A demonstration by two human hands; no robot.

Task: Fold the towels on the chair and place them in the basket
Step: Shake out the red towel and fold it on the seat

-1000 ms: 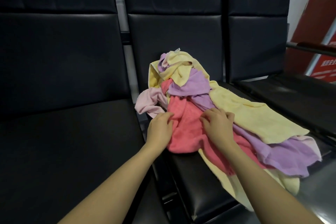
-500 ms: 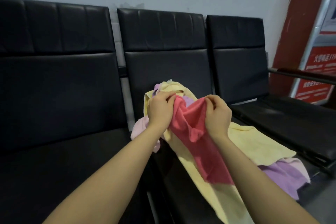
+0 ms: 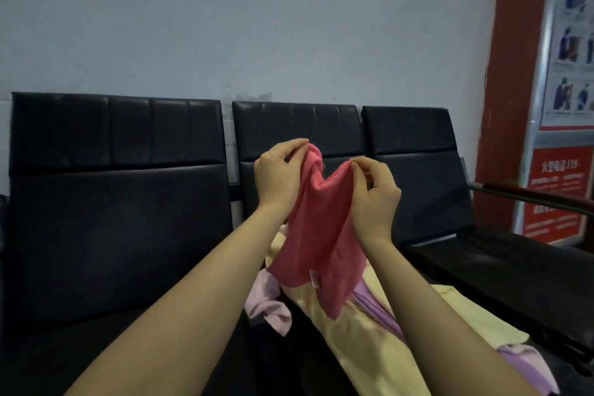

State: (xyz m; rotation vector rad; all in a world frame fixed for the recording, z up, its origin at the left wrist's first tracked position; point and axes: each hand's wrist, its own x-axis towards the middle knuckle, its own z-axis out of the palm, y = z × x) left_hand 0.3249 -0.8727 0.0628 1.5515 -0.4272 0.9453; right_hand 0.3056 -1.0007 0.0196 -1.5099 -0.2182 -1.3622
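Note:
A coral-red towel (image 3: pixel 316 235) hangs in the air in front of the middle chair (image 3: pixel 295 125). My left hand (image 3: pixel 279 173) pinches its top edge on the left, and my right hand (image 3: pixel 374 193) pinches the top edge on the right. The cloth sags between them and its lower corner dangles over the pile. Below lie a yellow towel (image 3: pixel 363 331), a purple towel (image 3: pixel 382 315) and a pale pink towel (image 3: pixel 270 305), heaped on the middle seat. No basket is in view.
Three black padded chairs stand in a row against a grey wall; the left chair (image 3: pixel 119 202) and right chair (image 3: pixel 501 260) hold nothing. A dark armrest (image 3: pixel 533 199) juts out at the right. A red pillar with posters (image 3: pixel 559 106) stands behind it.
Both hands took hold of the coral-red towel on the pile and lifted it up clear of the other towels. The view tilted upward, showing the wall.

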